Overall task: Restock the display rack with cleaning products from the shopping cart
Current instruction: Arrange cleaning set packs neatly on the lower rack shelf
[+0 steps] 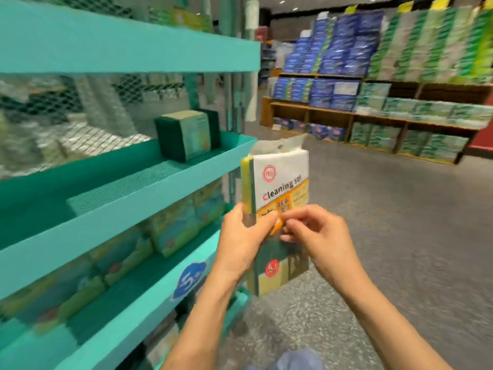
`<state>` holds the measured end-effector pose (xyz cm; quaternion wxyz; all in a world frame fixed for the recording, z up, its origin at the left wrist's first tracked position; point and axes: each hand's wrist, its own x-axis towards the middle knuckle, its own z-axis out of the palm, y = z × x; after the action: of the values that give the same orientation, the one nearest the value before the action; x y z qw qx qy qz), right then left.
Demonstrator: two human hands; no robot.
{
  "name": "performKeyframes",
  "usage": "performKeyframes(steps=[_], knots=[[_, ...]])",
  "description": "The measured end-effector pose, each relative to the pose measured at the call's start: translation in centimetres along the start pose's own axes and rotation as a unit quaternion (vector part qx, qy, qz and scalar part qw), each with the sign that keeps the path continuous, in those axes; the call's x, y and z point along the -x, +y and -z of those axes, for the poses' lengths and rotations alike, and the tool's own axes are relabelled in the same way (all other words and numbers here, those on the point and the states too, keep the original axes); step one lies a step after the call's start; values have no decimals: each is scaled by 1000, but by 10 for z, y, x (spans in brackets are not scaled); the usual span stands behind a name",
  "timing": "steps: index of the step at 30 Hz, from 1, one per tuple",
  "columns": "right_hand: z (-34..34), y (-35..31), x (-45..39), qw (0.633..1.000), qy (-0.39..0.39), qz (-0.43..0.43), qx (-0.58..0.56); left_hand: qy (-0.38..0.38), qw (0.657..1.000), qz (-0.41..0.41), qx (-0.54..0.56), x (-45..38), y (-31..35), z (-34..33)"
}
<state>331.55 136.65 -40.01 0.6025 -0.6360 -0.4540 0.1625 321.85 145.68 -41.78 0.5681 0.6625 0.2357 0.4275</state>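
Up and to the left of the two hands stands the teal display rack, the largest thing here, its tiers running away into blur. The middle tier, just above the left grip, carries a lone green-edged sponge pack near its right end; the rest of that tray shows bare mesh. The tier below, level with the left grip, holds a row of similar packs. Far beyond the hands, across the grey floor, wooden shelving is stacked with blue and green bundles. No shopping cart shows in this view.

Between the hands is the task's thing: a pack of cleaning sponges, held upright off the right end of the rack and touching no shelf. The left hand wraps its fingers and thumb round the pack's left edge. The right hand has its fingers curled in, pinching at the front of the wrapper near the orange label.

The main risk, as I judge it, is the slick wrapper slipping as one hand lets go, since both grips sit low on a tall pack and the top could tip away. Reaching left, the pack could catch the tray's raised lip or knock the lone pack over. Motion blur suggests haste, which would make either more likely.
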Motion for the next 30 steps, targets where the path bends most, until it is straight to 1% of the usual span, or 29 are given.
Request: performKeyframes(steps=[1,2,4,5,7,10,13,14,17,19,21,24,28,29,30], knots=[[-12,5,-6,998,2,-37,-40,24,999,-16,-24,4,-6,14],[-25,9,-10,997,3,-57,-54,43,997,-35,-49,11,-8,27],[-51,17,-14,995,5,-72,-68,80,991,-53,-92,22,-13,53],[-63,19,-15,994,-3,-78,-81,99,989,-54,-95,27,-14,66],[-84,24,-14,991,-55,-82,-94,123,984,-42,-121,35,-10,92],[-112,23,-10,985,-138,-50,-86,104,968,-32,-227,51,-5,126],[-139,23,-3,980,-170,-34,-99,78,950,-18,-302,66,-13,157],[-148,22,-2,980,-172,-28,-96,74,938,-3,-338,71,-18,165],[-171,28,-1,983,-158,-10,-89,54,883,24,-465,81,-40,183],[-182,37,-3,984,-173,1,-42,65,873,35,-482,86,-51,187],[-192,46,-5,981,-193,3,2,79,872,67,-479,89,-55,187],[-203,55,-9,975,-220,-22,25,95,872,134,-460,90,-59,190],[-221,60,-16,975,-211,-38,59,181,845,221,-452,81,-62,191],[-228,62,-20,975,-204,-43,78,217,828,234,-462,76,-64,191],[-234,60,-25,974,-202,-50,92,254,821,241,-451,70,-67,193]])
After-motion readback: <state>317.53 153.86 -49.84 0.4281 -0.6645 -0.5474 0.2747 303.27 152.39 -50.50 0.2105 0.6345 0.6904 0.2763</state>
